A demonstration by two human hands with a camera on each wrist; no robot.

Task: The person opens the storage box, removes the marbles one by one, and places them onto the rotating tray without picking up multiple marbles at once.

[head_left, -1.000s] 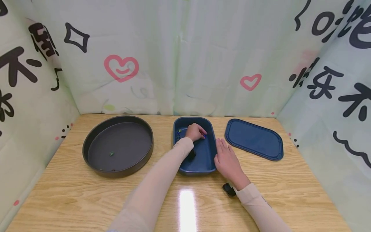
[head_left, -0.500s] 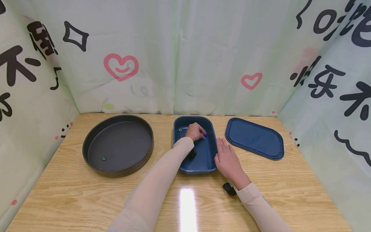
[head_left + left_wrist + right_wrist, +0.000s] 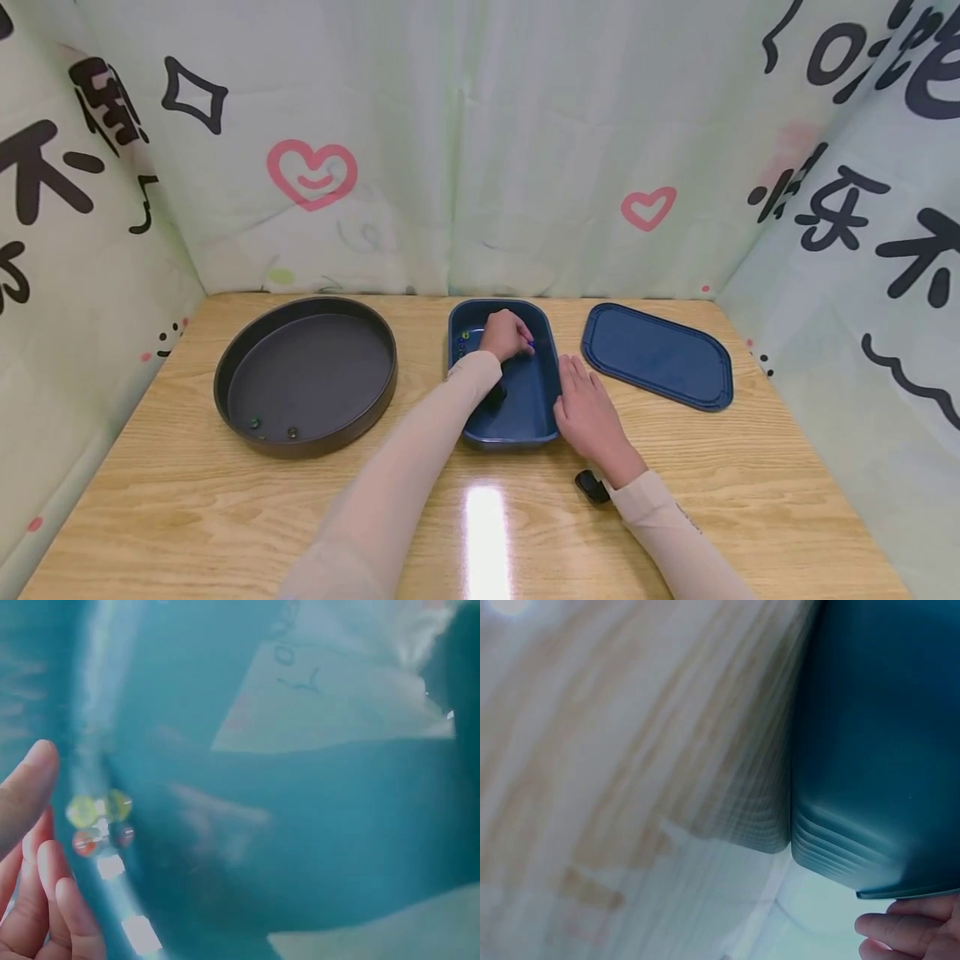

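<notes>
In the head view my left hand (image 3: 506, 335) is inside the deep blue box (image 3: 517, 436), bent over a small blue bead or marble (image 3: 532, 343) at its fingertips. The left wrist view shows the thumb and fingers (image 3: 75, 915) apart, with nothing visible between them. Just beyond lie a yellow marble (image 3: 81, 811) and an orange marble (image 3: 84, 842) along the box wall, mirrored in it. My right hand (image 3: 590, 410) lies with straight fingers against the outside of the box's right wall. In the right wrist view its fingertips touch the rim.
A round dark pan (image 3: 382, 387) stands left of the box. Small marbles, including a green one (image 3: 255, 422), lie near its front edge. The blue lid (image 3: 660, 357) lies to the right on the wooden table (image 3: 225, 517). A printed curtain (image 3: 540, 167) encloses the back and sides.
The green marble in the pan has rolled towards the front left, and another has come into view. My left hand has shifted slightly away from me inside the box. The right hand stays put.
</notes>
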